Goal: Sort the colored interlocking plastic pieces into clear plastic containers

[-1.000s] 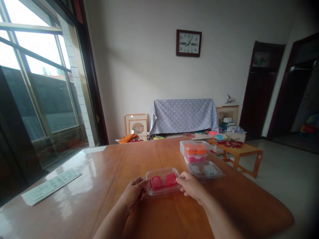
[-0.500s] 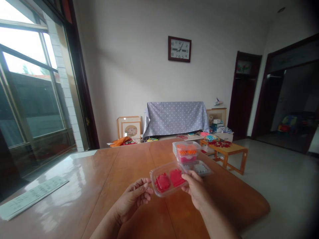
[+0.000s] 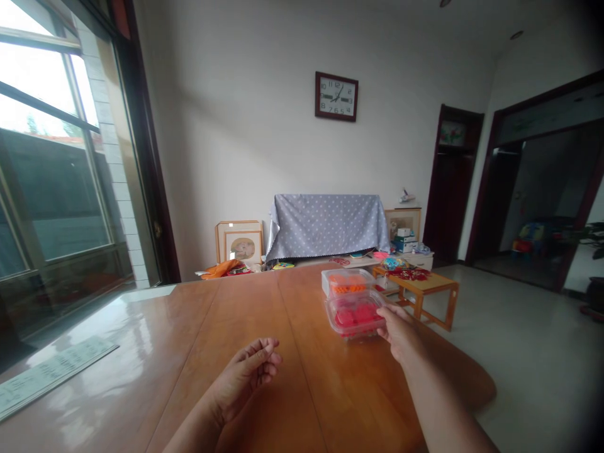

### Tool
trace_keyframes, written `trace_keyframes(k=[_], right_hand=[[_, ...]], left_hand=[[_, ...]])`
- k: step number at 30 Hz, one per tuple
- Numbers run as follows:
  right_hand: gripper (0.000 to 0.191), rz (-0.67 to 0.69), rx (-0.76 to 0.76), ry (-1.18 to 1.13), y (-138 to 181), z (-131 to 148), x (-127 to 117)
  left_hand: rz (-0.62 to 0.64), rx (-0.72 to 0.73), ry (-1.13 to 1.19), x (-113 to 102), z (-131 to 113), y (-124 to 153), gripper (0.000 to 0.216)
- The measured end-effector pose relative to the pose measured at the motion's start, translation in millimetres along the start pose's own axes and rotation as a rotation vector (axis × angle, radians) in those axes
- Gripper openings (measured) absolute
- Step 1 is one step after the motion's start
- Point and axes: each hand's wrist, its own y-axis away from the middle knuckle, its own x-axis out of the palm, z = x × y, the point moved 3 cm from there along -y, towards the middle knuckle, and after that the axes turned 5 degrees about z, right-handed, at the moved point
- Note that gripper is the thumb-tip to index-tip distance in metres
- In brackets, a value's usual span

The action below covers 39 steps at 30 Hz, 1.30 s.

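My right hand [image 3: 399, 330] grips the right edge of a clear plastic container [image 3: 333, 318] with red pieces [image 3: 356, 314] inside. The container is tilted slightly and blurred by motion. Behind it on the table stands another clear box [image 3: 325, 280] with orange pieces [image 3: 349, 280] in it. The held container covers the lower part of that box and whatever lies just below. My left hand [image 3: 250, 374] hovers over the middle of the table, fingers curled in and thumb against them, with nothing visible in its grasp.
The brown wooden table [image 3: 226, 352] carries a stack of pale printed sheets [image 3: 51, 371] at the left. Beyond the right edge is a small low wooden table [image 3: 425, 283] with red decorations [image 3: 408, 274]. A dotted grey cloth [image 3: 330, 226] drapes something by the wall.
My right hand has carried the container of red pieces right and away from my left hand, to just in front of the box with orange pieces. My left hand stays in nearly the same place.
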Motion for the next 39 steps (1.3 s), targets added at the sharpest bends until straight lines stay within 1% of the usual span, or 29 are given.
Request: trace_keyframes(k=[4,7,9,12,16,19,21,25,30,36,39], right_hand=[[0.046,-0.088,-0.107,0.19,-13,7,-10],[0.043,-0.11,-0.176,0.367,-21,8,-15],[0.041,-0.115,-0.192,0.49,-26,6,-18],[0.043,-0.106,-0.199,0.644,-35,2,-21],[0.052,-0.116,-0.195,0.742,-45,-4,-24],[0.062,-0.117,-0.205,0.745,-49,-8,-25],[0.064,-0.109,-0.233,0.713,-49,-11,-25],[0.064,-0.109,-0.282,0.597,-47,-14,-24],[0.062,-0.089,-0.283,0.573,-45,-18,-23],[0.064,-0.111,-0.313,0.514,-53,-30,-25],[0.062,-0.155,-0.337,0.465,-57,-36,-27]], left_hand=[[-0.01,-0.004,-0.005,-1,-1,0,0.039],[-0.012,-0.005,-0.004,-2,-1,-1,0.039],[-0.013,-0.002,-0.009,-3,-1,-1,0.039],[-0.006,-0.002,-0.025,-3,-1,0,0.037],[-0.005,-0.006,-0.066,-2,-1,1,0.036],[-0.015,-0.009,-0.094,-1,-1,0,0.036],[-0.02,-0.013,-0.108,-1,-1,0,0.036],[-0.017,-0.021,-0.139,0,0,-1,0.036],[-0.012,-0.019,-0.164,0,0,-1,0.038],[-0.021,-0.032,-0.189,-3,2,-2,0.038],[-0.02,-0.026,-0.214,-4,4,-4,0.037]])
